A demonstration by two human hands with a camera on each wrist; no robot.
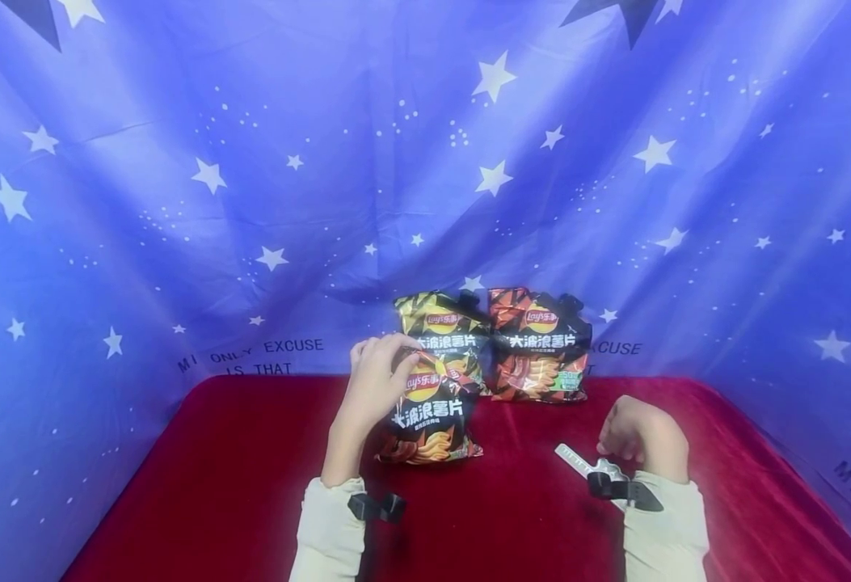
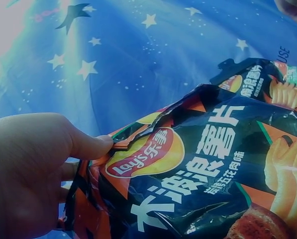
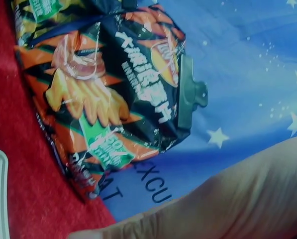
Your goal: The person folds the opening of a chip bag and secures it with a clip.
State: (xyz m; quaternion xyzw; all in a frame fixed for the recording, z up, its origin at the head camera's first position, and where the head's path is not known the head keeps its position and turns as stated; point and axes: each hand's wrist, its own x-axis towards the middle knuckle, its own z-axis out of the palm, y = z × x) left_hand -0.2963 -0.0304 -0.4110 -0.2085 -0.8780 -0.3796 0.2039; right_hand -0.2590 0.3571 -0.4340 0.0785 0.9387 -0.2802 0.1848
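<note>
My left hand (image 1: 376, 380) pinches the top corner of a black and orange Lay's chip bag (image 1: 425, 420), thumb in front and fingers behind. In the left wrist view this bag's top edge (image 2: 178, 107) looks creased and folded over. Over the table on the right, my right hand (image 1: 646, 432) hangs with its fingers bent inward. I cannot tell whether it holds anything, as its palm side is hidden. Close below that hand is a whitish slotted strip (image 1: 574, 459), partly covered by the wrist.
Behind the front bag stand a yellow-green and black chip bag (image 1: 440, 322) and an orange and black chip bag (image 1: 537, 343). A black clip (image 3: 188, 92) grips the orange bag's top. Red cloth (image 1: 250, 469) covers the table; a blue starry curtain (image 1: 367, 186) hangs behind.
</note>
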